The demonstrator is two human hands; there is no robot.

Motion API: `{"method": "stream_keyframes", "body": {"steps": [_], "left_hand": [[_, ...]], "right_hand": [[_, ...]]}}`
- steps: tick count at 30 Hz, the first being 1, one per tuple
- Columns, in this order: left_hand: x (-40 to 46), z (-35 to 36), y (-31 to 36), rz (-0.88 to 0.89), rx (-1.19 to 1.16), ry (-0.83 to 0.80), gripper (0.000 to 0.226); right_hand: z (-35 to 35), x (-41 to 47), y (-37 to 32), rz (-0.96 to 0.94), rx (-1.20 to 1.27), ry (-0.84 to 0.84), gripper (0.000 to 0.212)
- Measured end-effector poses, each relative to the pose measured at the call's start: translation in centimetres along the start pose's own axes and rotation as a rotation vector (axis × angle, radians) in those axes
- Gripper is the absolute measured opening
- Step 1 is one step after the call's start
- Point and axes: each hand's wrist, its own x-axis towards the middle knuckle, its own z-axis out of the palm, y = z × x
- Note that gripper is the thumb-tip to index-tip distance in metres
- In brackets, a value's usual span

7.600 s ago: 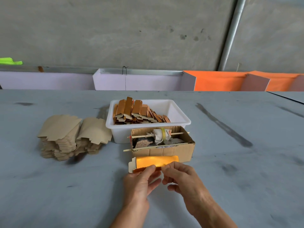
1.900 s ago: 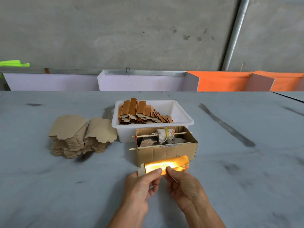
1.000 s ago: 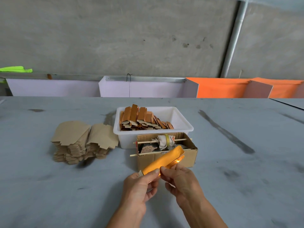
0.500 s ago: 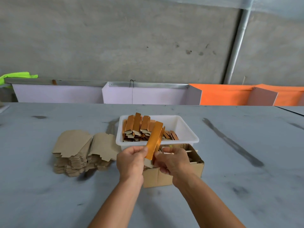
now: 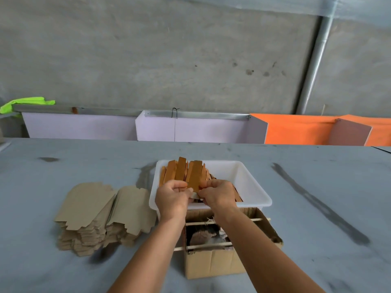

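A folded orange carton (image 5: 194, 178) stands upright at the near end of the white plastic tub (image 5: 247, 182), leaning against several other folded orange cartons (image 5: 175, 172) stacked there. My left hand (image 5: 172, 197) pinches its lower left edge and my right hand (image 5: 218, 194) pinches its lower right edge, both over the tub's near rim. The carton's bottom is hidden behind my fingers.
A pile of flat brown carton blanks (image 5: 99, 216) lies left of the tub. A small open cardboard box (image 5: 213, 263) with two wooden sticks across its top and a rag inside sits in front of the tub, under my forearms. Lilac and orange bins (image 5: 190, 130) line the table's far edge.
The carton was folded flat near the table's front, then both hands lifted it, turned it upright and carried it forward into the white tub against the stacked cartons.
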Motion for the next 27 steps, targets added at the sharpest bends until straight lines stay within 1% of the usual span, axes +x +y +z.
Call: {"method": "stream_keyframes", "body": {"steps": [4,8,12,15,18,21,25,27], "left_hand": [[2.1,0.8,-0.2,0.073,0.103,0.013,0.023],[4.0,1.2,-0.6,0.157,0.243,0.006,0.024],[4.8,1.3,-1.0,0.201,0.343,-0.042,0.032],[4.9,1.2,-1.2,0.232,0.456,-0.077,0.036],[4.8,1.1,-1.1,0.264,0.533,-0.116,0.041],[4.2,0.7,-0.7,0.303,0.567,-0.135,0.043],[3.0,-0.5,-0.5,0.344,0.573,-0.082,0.048],[2.1,-1.3,-0.5,0.385,0.544,-0.045,0.048]], "right_hand": [[0.8,2.5,-0.5,-0.031,-0.063,-0.037,0.027],[1.7,4.9,-0.8,-0.077,-0.145,-0.029,0.025],[2.5,6.9,-0.5,-0.095,-0.259,-0.016,0.013],[3.0,7.8,0.1,-0.171,-0.447,0.025,0.012],[3.7,7.8,0.7,-0.235,-0.627,0.046,0.016],[3.8,7.2,0.9,-0.287,-0.758,-0.003,0.018],[3.9,5.5,0.5,-0.377,-0.803,0.018,0.021],[4.0,4.0,0.4,-0.458,-0.772,0.039,0.020]]}}
